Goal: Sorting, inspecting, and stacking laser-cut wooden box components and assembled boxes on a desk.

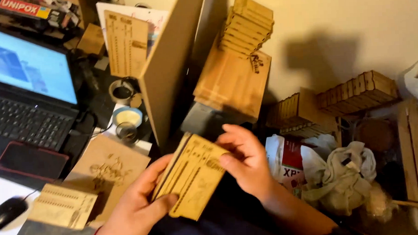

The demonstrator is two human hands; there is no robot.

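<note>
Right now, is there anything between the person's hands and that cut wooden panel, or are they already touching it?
Nothing visible stands between them. Both hands are already on the laser-cut wooden panel: the left hand grips its lower left edge, and the right hand pinches its upper right corner. The panel is held tilted above the dark desk, apart from the other wooden pieces around.

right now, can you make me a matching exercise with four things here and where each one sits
Things:
1. laptop
2. mouse
3. engraved wood panel
4. wooden crate

Places:
A. at the right edge
B. held between the left hand and the right hand
C. bottom left corner, on a white surface
D. upper left, screen lit

Pairs: 1-D, 2-C, 3-B, 4-A
</note>
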